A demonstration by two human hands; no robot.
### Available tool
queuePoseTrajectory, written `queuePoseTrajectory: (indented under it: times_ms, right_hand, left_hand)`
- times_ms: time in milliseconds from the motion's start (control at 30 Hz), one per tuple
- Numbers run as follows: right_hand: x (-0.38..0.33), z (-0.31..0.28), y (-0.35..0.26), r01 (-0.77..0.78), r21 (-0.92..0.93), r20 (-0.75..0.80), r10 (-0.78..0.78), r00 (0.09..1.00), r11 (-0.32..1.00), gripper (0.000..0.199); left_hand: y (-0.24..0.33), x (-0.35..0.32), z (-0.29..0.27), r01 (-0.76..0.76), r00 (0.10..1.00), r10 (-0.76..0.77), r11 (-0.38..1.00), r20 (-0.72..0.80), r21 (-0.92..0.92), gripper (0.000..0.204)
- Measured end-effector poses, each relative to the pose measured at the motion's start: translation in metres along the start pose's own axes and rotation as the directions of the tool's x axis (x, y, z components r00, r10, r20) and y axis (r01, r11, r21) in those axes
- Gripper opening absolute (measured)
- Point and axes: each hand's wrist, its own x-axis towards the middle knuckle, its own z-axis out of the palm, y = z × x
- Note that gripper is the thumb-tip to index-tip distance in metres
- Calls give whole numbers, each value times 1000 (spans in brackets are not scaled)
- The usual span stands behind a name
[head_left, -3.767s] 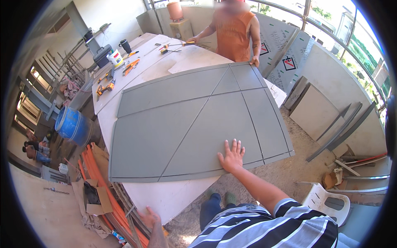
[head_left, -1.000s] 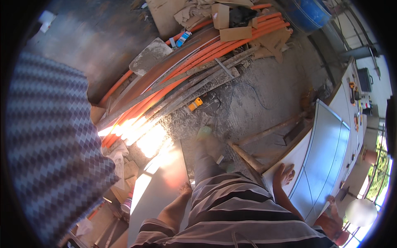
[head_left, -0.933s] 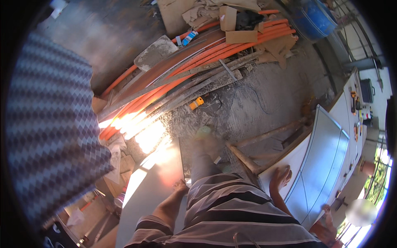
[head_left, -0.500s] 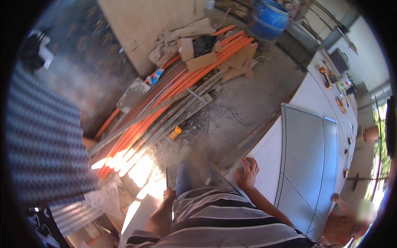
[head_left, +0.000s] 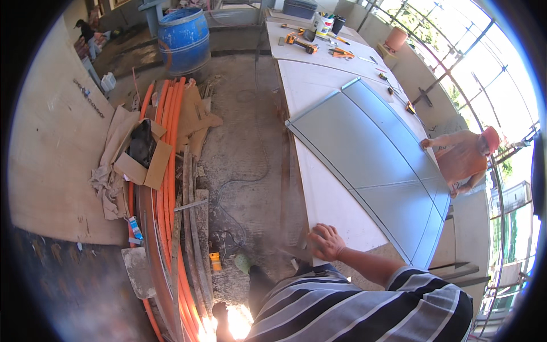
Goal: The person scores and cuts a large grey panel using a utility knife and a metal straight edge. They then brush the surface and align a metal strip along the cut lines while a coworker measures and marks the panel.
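My right hand [head_left: 326, 242] rests at the near left corner of a white-topped worktable [head_left: 336, 214], its bent fingers curled over the edge. Beyond it, a large grey-blue sheet metal panel [head_left: 376, 165] with crease lines lies slantwise on the tabletop, apart from my hand. Low at my left side, my left hand [head_left: 221, 312] is a dark shape against bright sunlight; its fingers cannot be made out. Across the panel, a co-worker [head_left: 464, 151] in a red cap and orange top has a hand at the panel's far right edge.
Orange pipes [head_left: 170, 171], timber strips [head_left: 194, 239] and an open cardboard box [head_left: 145, 157] lie to the left. A yellow object [head_left: 215, 261] and a cable [head_left: 219, 196] are on the floor. Farther off stand a blue barrel [head_left: 183, 43] and a cordless drill [head_left: 302, 43] on the table.
My view has swung right and up, bringing more of the table and the co-worker into sight. My right hand stays at the table edge, its fingers now more bent.
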Motion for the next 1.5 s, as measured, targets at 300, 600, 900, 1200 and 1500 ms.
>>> queuePoseTrajectory:
  times_ms: [300, 600, 900, 1200, 1500]
  right_hand:
    - [11, 17, -12, 9, -82, 24, -7, 1000, 997, 71]
    - [8, 30, -16, 95, -163, 16, -93, 995, 982, 69]
    - [-1, 46, 33, 251, -209, -48, -266, 963, 945, 70]
    - [3, 37, 17, 308, -83, -76, -315, 946, 948, 65]
    - [0, 47, 33, 310, -27, -105, -311, 944, 950, 70]
  left_hand:
    - [56, 64, -25, 13, 1000, -14, 1000, -23, -14, 39]
    - [-75, 26, -11, -44, 999, 48, 911, -1, 409, 43]
    - [-45, -117, 86, 413, 909, -396, 898, -129, 155, 54]
    - [-104, -191, 241, 319, 913, -283, 944, -292, 80, 51]
    - [-40, -302, 315, 285, 942, -235, 937, -240, 201, 53]
